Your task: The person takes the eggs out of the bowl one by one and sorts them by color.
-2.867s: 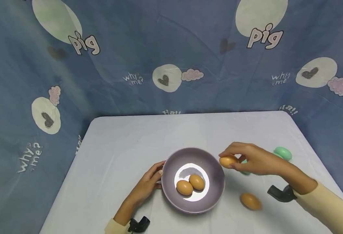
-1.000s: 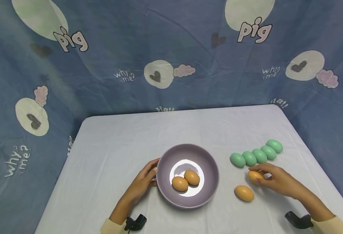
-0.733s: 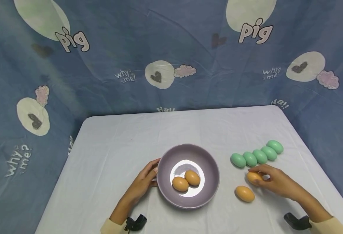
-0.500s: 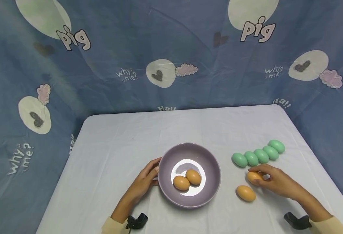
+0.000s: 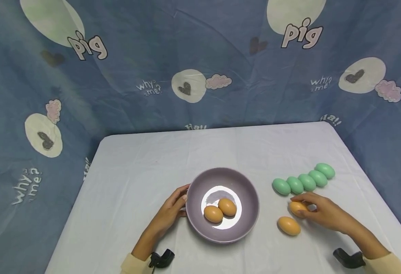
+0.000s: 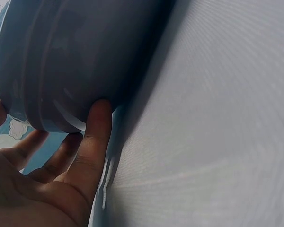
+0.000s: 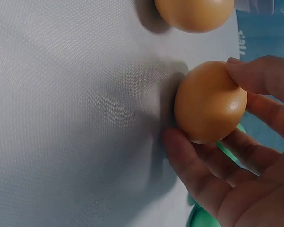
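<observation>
My left hand (image 5: pixel 170 207) lies against the left side of a mauve bowl (image 5: pixel 222 236); its fingertips touch the outer wall (image 6: pixel 80 56) in the left wrist view. Inside the bowl are two brown eggs, one (image 5: pixel 213 214) touching the other (image 5: pixel 227 207). To the right, my right hand (image 5: pixel 318 211) pinches a third brown egg (image 7: pixel 210 101) between thumb and fingers, low over the white cloth. Another brown egg (image 5: pixel 288 226) lies loose between that hand and the bowl.
A slanting row of several green eggs (image 5: pixel 306 182) lies just beyond my right hand. White cloth (image 5: pixel 145 160) covers the table, and a blue printed curtain (image 5: pixel 125 106) hangs behind it. Each wrist wears a black mount (image 5: pixel 162 258).
My right hand has carried its egg from beside the bowl's rim rightward and nearer, down by the green row; for the last second it stays there. The left hand stays at the bowl.
</observation>
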{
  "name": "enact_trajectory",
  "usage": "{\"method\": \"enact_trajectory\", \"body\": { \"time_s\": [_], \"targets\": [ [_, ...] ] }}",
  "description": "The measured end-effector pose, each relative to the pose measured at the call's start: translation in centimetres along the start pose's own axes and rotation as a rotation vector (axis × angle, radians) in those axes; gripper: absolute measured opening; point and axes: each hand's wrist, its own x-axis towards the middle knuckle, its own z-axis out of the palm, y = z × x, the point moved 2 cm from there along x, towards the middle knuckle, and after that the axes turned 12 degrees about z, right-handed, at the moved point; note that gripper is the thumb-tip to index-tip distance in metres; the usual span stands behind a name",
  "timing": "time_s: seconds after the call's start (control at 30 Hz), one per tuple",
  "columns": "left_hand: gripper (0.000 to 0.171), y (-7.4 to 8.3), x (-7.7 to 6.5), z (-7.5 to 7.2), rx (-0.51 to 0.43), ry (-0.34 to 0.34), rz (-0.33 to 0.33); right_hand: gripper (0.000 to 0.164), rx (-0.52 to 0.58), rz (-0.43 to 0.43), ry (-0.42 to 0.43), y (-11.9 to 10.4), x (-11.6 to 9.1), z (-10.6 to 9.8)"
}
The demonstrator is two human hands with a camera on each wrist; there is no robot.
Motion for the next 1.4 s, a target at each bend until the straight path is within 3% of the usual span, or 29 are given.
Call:
{"method": "enact_trajectory", "body": {
  "time_s": [0.27, 0.57, 0.83, 1.0, 1.2, 1.4],
  "targets": [
    [0.046, 0.0, 0.1, 0.1, -0.001, 0.008, 0.004, 0.041, -0.001, -0.023, -0.02, -0.3, -0.1, -0.4],
    [0.045, 0.0, 0.2, 0.3, 0.018, 0.011, -0.004, 0.037, -0.004, -0.009, 0.035, -1.6, -0.3, -2.4],
    [0.045, 0.0, 0.1, 0.0, 0.037, 0.009, -0.001, 0.029, 0.007, -0.132, 0.111, -5.5, 0.6, -2.4],
    [0.045, -0.2, -0.3, -0.3, 0.046, 0.016, -0.02, 0.028, 0.062, -0.27, 0.136, -9.2, 1.9, -0.6],
    [0.045, -0.1, -0.2, -0.2, 0.045, 0.009, -0.012, 0.03, 0.049, -0.37, 0.042, -13.0, 3.7, 1.3],
    [0.042, 0.3, 0.0, 0.0, 0.041, 0.018, -0.028, 0.03, -0.025, -0.43, -0.068, -14.9, 5.1, 2.6]
  ]
}}
